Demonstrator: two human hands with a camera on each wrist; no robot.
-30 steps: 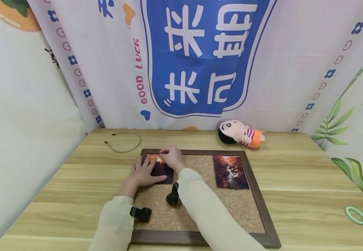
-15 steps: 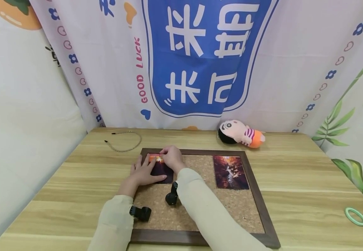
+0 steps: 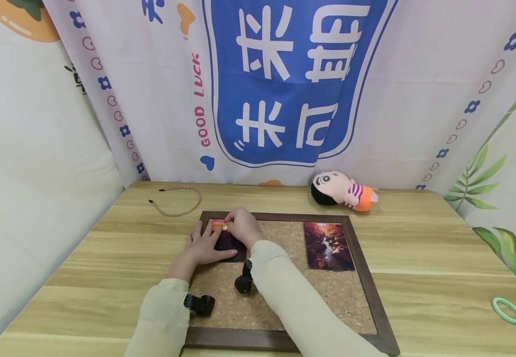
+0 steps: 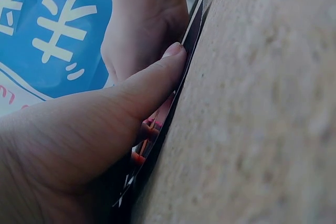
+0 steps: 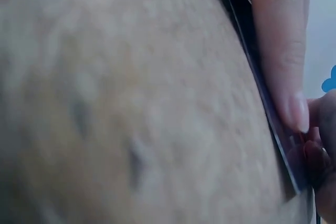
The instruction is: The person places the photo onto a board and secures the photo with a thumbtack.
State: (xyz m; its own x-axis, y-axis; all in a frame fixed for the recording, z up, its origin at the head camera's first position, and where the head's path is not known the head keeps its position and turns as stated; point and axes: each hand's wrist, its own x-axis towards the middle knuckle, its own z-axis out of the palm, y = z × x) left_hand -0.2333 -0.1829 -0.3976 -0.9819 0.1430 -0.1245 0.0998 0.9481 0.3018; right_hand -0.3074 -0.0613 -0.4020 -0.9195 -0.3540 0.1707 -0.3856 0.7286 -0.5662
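A cork board (image 3: 235, 310) in a dark brown frame lies on the wooden table. On its upper left part is a photo (image 3: 231, 250) with an orange top and dark lower part. My left hand (image 3: 204, 248) rests spread on this photo, thumb along its lower edge; in the left wrist view the thumb (image 4: 152, 82) lies on the photo's edge. My right hand (image 3: 243, 225) has curled fingers that pinch at the photo's upper part; what is between the fingertips is hidden. In the right wrist view a left thumb (image 5: 286, 77) and the photo's edge (image 5: 273, 114) show.
A second photo (image 3: 328, 245) lies at the board's upper right. Behind the board are a thin headband (image 3: 173, 215) on the left and a plush doll (image 3: 343, 191) on the right. A mint green ring (image 3: 507, 311) lies far right. A printed curtain (image 3: 280, 89) hangs behind.
My right fingertips have shifted slightly left and down over the photo's upper part. The left hand has stayed in place, spread on the photo.
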